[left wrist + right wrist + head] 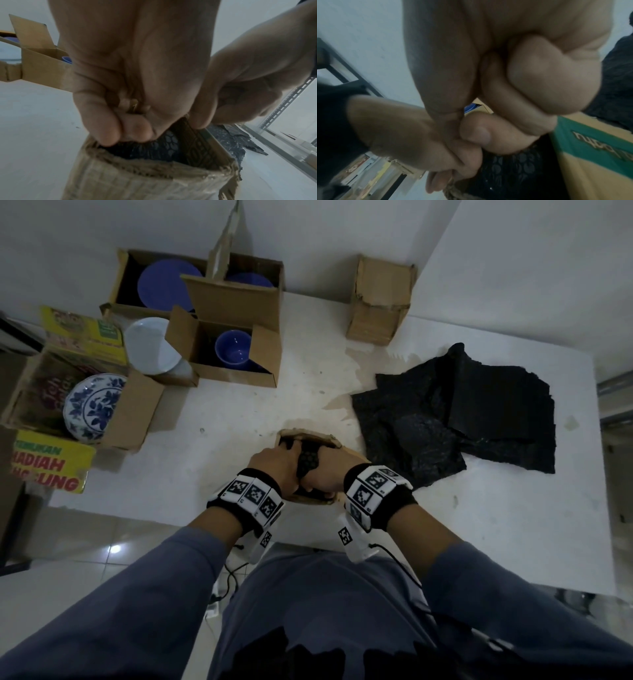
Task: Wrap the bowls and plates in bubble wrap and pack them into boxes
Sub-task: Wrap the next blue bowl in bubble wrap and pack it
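Black bubble-wrapped bundle [307, 463] sits half down in the small cardboard box [310, 437] by the wrap pile [452, 419], left hand [274, 463] and right hand [325, 470] clamped on it; soft outside, breakable within, probably best gripped by its sides.

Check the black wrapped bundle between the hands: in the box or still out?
Partly in. The bundle sits below the small box's torn rim, while both hands, left and right, grip its top.
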The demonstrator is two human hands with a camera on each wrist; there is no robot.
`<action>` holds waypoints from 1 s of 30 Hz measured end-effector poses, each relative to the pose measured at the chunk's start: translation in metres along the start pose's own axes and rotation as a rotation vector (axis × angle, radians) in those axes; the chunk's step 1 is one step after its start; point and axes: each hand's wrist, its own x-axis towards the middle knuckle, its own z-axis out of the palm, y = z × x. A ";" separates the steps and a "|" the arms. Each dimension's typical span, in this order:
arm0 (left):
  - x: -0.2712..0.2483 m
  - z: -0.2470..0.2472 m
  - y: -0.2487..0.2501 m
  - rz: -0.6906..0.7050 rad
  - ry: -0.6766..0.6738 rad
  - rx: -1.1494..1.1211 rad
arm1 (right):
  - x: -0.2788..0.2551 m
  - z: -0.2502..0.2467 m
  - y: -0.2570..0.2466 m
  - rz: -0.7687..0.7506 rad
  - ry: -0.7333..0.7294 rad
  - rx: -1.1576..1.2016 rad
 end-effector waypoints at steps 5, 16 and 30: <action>0.001 0.000 0.004 -0.011 -0.017 0.034 | -0.003 0.004 -0.008 -0.019 -0.022 -0.011; -0.014 0.007 -0.014 0.077 0.046 -0.141 | 0.034 0.023 0.000 0.021 -0.001 -0.080; -0.004 0.012 -0.005 0.020 0.017 0.034 | 0.037 0.025 0.012 -0.048 0.137 -0.205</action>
